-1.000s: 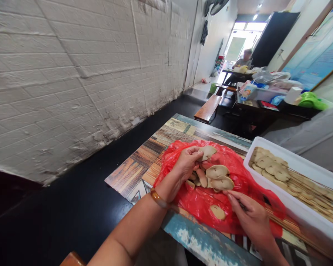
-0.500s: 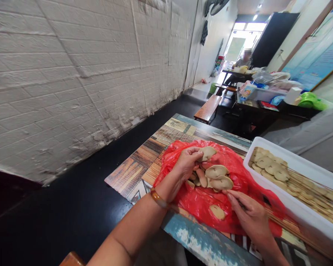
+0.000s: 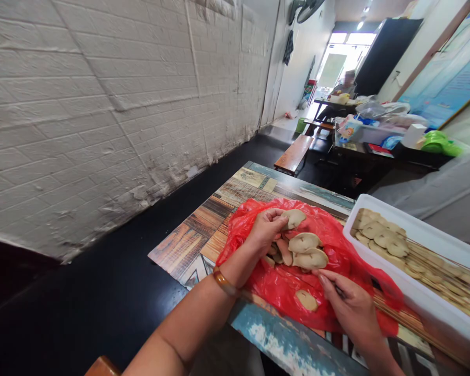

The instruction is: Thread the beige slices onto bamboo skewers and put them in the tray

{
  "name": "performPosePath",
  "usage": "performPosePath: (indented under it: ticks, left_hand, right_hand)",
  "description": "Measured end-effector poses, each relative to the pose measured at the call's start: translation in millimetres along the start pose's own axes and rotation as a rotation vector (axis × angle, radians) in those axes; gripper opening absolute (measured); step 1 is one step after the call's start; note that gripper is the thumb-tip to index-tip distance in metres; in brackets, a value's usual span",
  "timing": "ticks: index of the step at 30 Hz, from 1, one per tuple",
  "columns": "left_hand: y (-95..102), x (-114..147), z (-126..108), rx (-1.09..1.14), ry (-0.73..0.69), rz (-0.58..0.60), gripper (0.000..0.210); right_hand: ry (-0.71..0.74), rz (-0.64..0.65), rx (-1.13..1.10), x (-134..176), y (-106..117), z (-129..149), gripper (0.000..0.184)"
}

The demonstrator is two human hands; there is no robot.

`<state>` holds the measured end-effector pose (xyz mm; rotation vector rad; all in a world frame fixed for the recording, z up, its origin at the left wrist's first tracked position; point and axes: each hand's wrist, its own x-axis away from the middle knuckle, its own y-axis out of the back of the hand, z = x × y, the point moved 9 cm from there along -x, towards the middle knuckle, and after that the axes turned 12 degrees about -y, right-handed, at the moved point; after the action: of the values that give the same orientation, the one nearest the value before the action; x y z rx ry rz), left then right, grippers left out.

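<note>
My left hand (image 3: 269, 225) pinches a thin, round tan food slice (image 3: 294, 218) above a red plastic bag (image 3: 254, 284) spread on the table. Below it, more tan slices (image 3: 306, 241) lie in a loose heap on the bag, partly hidden by my fingers. My right hand (image 3: 347, 303) is closed at the heap's near right edge, thumb and fingers pinched on what looks like a thin skewer, mostly hidden by the hand. One single slice (image 3: 307, 301) rests apart on the bag, left of my right hand.
A white plastic tub (image 3: 376, 203) at right holds skewered slices (image 3: 387, 235) in rows. Loose bamboo skewers (image 3: 419, 329) lie beside it on the patterned table (image 3: 203, 230). Beyond stand a wooden bench (image 3: 295, 152), a cluttered table (image 3: 399, 156) and a seated person (image 3: 342, 90).
My right hand has shifted very slightly left, toward the heap. My left hand keeps the slice in nearly the same place.
</note>
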<state>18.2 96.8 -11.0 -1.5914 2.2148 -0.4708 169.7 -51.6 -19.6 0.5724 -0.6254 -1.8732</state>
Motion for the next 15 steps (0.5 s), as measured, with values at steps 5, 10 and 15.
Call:
performPosePath:
  ticks: [5, 10, 15]
  left_hand:
    - [-2.3, 0.0, -5.1, -0.012, -0.042, 0.018, 0.03]
    - [-4.5, 0.5, -7.2, -0.024, -0.052, 0.024, 0.029]
    - [-3.2, -0.6, -1.7, -0.036, -0.021, 0.038, 0.028]
  right_hand:
    - [-0.002, 0.011, -0.002, 0.4, 0.0, 0.6, 0.027]
    - [-0.005, 0.002, -0.027, 0.6, 2.7, 7.7, 0.027]
    - [-0.011, -0.01, -0.043, 0.6, 2.6, 9.2, 0.026]
